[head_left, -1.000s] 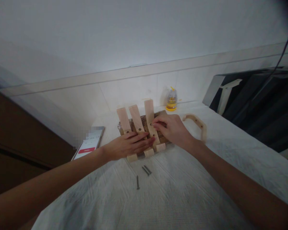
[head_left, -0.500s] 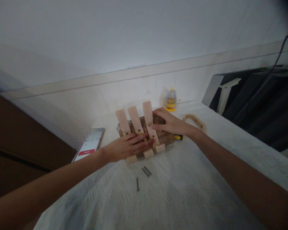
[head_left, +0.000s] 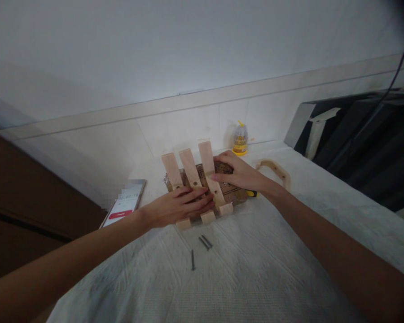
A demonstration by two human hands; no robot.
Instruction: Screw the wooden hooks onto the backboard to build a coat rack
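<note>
Three pale wooden slats (head_left: 189, 167) lie side by side across a brown patterned board (head_left: 232, 194) on a white cloth. My left hand (head_left: 178, 205) lies flat on the near part of the slats, fingers stretched out and pressing down. My right hand (head_left: 240, 174) rests on the board beside the rightmost slat (head_left: 207, 159), fingers extended and touching that slat. Three dark screws (head_left: 202, 246) lie loose on the cloth just in front of the slats.
A phone (head_left: 124, 204) with a lit screen lies left of the slats. A yellow-capped clear container (head_left: 240, 140) stands by the wall behind. A curved wooden piece (head_left: 278, 170) lies to the right. A dark frame (head_left: 357, 139) borders the right side.
My right hand slid from the middle of the rightmost slat up and right onto the board. The left hand stayed flat on the slats.
</note>
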